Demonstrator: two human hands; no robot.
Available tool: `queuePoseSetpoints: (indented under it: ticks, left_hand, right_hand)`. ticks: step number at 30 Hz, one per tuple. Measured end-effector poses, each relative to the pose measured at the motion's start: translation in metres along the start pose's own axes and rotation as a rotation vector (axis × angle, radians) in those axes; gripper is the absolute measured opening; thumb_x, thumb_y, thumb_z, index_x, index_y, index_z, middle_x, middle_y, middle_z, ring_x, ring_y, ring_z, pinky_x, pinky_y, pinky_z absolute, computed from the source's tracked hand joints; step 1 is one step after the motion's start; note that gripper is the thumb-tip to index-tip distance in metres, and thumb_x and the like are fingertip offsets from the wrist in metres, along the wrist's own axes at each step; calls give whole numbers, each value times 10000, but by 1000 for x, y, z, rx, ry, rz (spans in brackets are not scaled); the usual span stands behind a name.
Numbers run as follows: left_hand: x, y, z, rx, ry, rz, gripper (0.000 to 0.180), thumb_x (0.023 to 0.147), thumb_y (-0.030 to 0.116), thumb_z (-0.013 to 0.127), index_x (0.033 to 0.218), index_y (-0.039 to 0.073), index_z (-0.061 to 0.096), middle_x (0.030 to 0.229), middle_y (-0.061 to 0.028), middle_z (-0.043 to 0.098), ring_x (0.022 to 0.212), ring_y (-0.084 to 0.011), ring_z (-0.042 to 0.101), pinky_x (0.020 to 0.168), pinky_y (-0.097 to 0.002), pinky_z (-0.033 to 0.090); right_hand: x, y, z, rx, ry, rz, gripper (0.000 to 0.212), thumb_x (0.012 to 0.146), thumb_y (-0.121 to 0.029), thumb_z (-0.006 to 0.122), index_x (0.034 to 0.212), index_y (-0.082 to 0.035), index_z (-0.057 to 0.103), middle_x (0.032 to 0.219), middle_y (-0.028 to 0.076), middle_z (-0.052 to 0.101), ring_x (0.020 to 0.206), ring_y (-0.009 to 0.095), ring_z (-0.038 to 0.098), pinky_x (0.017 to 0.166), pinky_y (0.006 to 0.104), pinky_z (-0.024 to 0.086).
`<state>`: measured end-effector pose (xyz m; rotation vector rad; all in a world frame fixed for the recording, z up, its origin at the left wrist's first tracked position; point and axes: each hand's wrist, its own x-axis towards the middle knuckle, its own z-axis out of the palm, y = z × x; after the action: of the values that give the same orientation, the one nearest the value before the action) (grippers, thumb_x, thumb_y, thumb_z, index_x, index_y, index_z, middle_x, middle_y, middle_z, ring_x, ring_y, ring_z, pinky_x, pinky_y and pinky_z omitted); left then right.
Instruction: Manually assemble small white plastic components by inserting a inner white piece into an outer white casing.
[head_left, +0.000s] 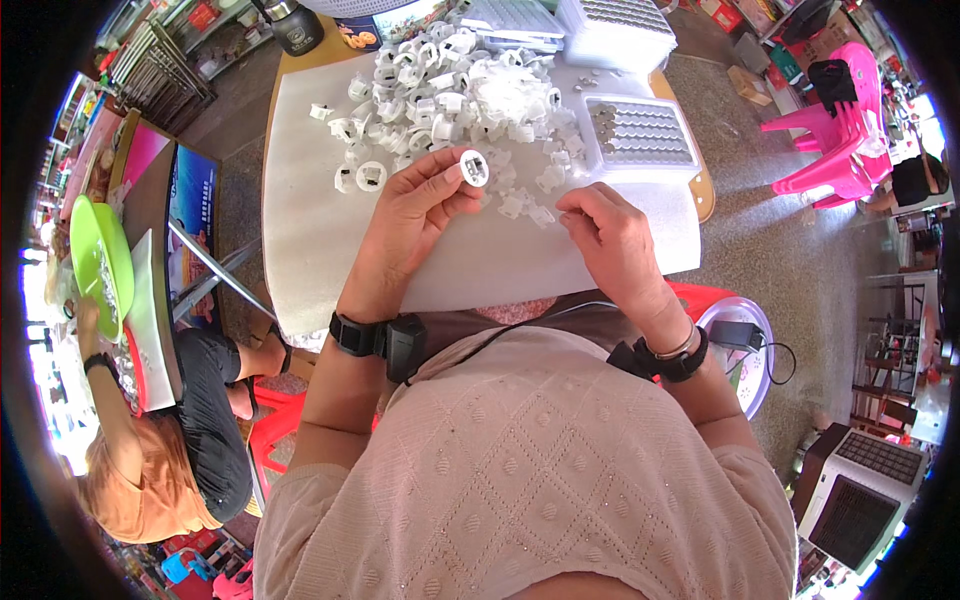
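My left hand (pixel 428 200) pinches a small round white plastic part (pixel 474 168) between thumb and fingers, its face with dark metal bits turned up. To the right, my right hand (pixel 615 240) has its thumb and fingertips pressed together above the table; whatever they may hold is too small to make out. A heap of similar white plastic parts (pixel 430 95) lies beyond my hands. Another round part with a dark centre (pixel 371 176) rests left of my left hand. Small clear pieces (pixel 515 204) are scattered between the hands.
A clear tray of small metal parts (pixel 640 135) sits at the right, with stacked trays (pixel 617 30) behind it. A black bottle (pixel 292 28) stands at the far left. At left, another person (pixel 150 450) sits by a green basin (pixel 100 260). Pink chairs (pixel 840 130) stand at right.
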<state>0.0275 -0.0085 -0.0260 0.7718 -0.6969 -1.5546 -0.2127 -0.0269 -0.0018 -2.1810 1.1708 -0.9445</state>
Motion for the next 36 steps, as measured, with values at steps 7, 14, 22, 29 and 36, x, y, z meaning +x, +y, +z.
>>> queuePoseSetpoints:
  ticks: [7,14,22,29,36]
  left_hand:
    - [-3,4,2,-41,11,-5,280,926,76,581,1184,-31,578,1035,-99,659,866,-157,662,762,-257,563]
    - [-9,6,6,-109,-77,-13,284,938,60,551,1208,-25,564,1082,-114,643,940,-192,657,809,-281,556]
    - [-7,5,6,-48,-184,-45,309,933,78,568,1228,-13,557,1101,-99,636,970,-188,644,840,-292,541]
    - [-7,4,6,-40,-192,-49,315,927,82,577,1229,-5,557,1108,-86,630,986,-170,633,846,-286,538]
    - [-5,3,5,-15,-213,-27,314,926,91,582,1226,3,563,1130,-79,623,996,-163,626,848,-288,537]
  right_hand:
    - [6,9,7,-73,-64,-275,130,756,2,639,881,-25,610,844,117,582,758,321,599,682,389,505]
    - [10,-5,1,109,43,-80,89,806,18,626,889,-14,618,788,117,622,701,283,623,613,336,501]
    - [31,-36,13,241,96,-236,122,803,31,633,914,-19,629,827,124,643,714,281,638,618,338,511]
    - [32,-36,22,189,112,-254,155,780,28,652,928,-16,633,833,131,636,737,292,635,631,355,514]
    - [34,-34,22,169,97,-293,167,784,28,644,942,-20,624,832,135,627,752,307,625,638,361,508]
